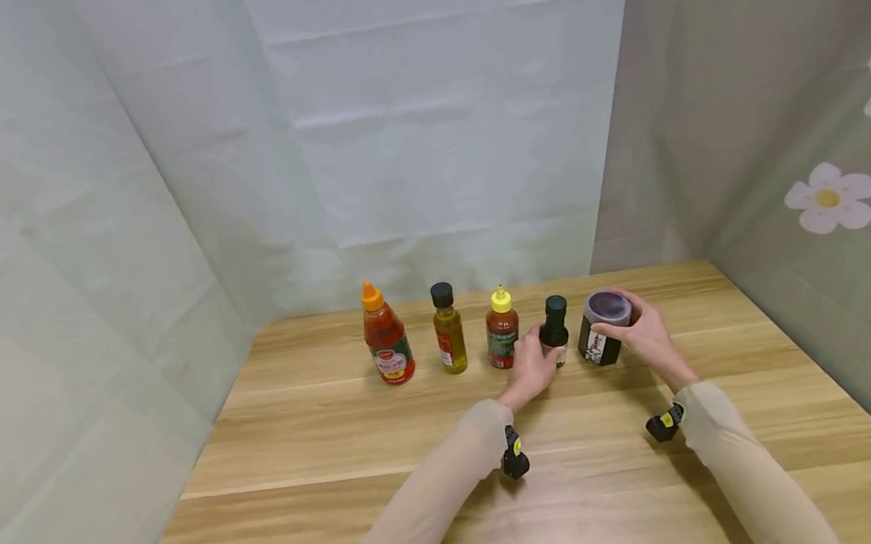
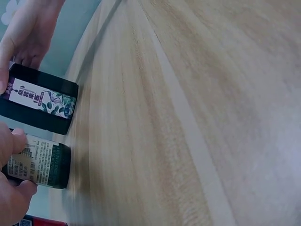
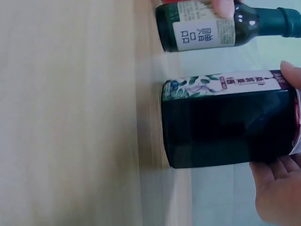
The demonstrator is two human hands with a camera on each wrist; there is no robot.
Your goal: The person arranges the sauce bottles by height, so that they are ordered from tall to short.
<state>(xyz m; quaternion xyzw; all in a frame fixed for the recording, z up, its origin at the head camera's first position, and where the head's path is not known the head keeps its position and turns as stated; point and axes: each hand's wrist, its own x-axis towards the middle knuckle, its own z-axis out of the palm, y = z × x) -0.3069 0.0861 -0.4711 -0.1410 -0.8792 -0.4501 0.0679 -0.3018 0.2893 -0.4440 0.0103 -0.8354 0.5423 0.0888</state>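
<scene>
My left hand (image 1: 533, 368) holds a small dark green glass bottle (image 1: 555, 321) low on its body, thumb and fingers on either side of the label. A pale label with printed text shows on this bottle (image 3: 204, 35) in the right wrist view. Just to its right, my right hand (image 1: 649, 338) grips a dark squarish jar (image 1: 600, 347) near its top, thumb at the near side and fingers behind. The jar (image 2: 42, 101) carries a white label with a plant pattern. Both containers stand side by side, their bases at the wooden table (image 1: 326, 445).
Left of my hands, in a row, stand a red sauce bottle with a yellow nozzle (image 1: 502, 330), an oil bottle with a black cap (image 1: 450, 338) and a larger red sauce bottle with an orange cap (image 1: 389, 345). Pale cloth (image 1: 443, 155) hangs behind the table.
</scene>
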